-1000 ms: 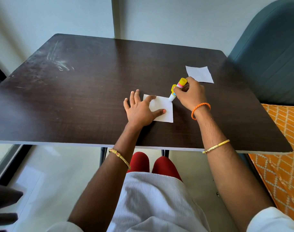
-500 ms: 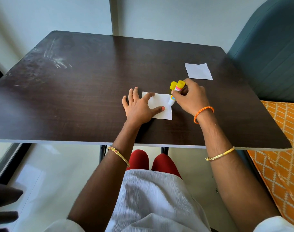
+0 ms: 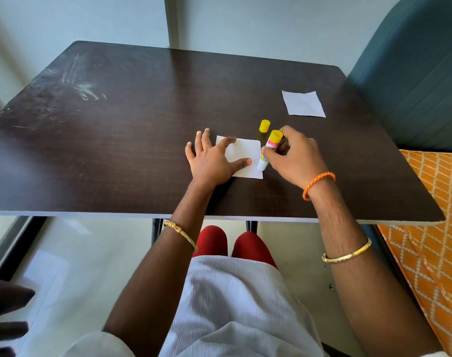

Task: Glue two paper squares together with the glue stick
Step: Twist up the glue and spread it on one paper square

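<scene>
A white paper square (image 3: pixel 245 154) lies on the dark table (image 3: pixel 129 140). My left hand (image 3: pixel 210 161) is spread flat on its left part, thumb and forefinger pressing it down. My right hand (image 3: pixel 295 157) grips a glue stick (image 3: pixel 268 150) with a yellow end, tilted, its white tip touching the paper's lower right edge. The yellow cap (image 3: pixel 264 125) stands alone on the table just beyond the paper. A second white paper square (image 3: pixel 303 103) lies farther back to the right, apart from both hands.
A dark teal chair back (image 3: pixel 412 73) stands at the table's right. Orange patterned fabric (image 3: pixel 430 228) lies beside the right front corner. The table's front edge runs just above my knees. A wall is close behind the table.
My right hand slid the glue stick's tip down along the paper's right edge toward me. The yellow cap, hidden before, now shows on the table. My left hand stayed on the paper.
</scene>
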